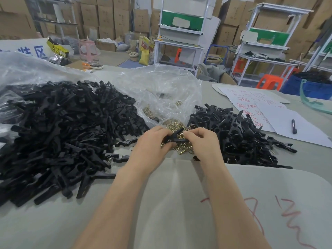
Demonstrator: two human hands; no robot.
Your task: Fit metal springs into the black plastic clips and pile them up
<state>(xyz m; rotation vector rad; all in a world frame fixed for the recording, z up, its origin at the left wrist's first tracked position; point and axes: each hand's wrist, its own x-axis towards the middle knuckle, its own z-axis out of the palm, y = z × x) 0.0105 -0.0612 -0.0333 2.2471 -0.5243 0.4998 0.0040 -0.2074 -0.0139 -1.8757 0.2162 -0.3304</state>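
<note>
Black plastic clips (62, 132) lie in a big loose heap across the left half of the grey surface (36, 221), spilling out of a clear plastic bag (21, 69) that is crumpled behind them. Most in this heap show no metal. To the right of the heap a second clear bag (161, 90) lies open and rumpled. Brass-coloured springs (182, 147) spill from its mouth into a small mound at the middle of the surface.

Just above that mound the left hand (152, 142) grips a single clip (177, 138), its fingers curled under and round the lower left end. The right hand (203, 141) meets it from the other side, thumb and forefinger pinching the clip's upper right end. Whether a spring sits between those fingertips I cannot tell. Both forearms reach in over a pale sheet of cardboard (179, 194) marked with red scrawl near its right edge.

Just beside the right hand, a smaller pile (237, 133) of black clips rests on the surface, many with thin metal legs showing. Farther right lie white paper sheets (287, 121) with red handwriting, and a dark pen (293, 126) lies on top of them. Beyond the far right of the surface sit an orange stool (269, 81) and a blue crate (309, 87).
</note>
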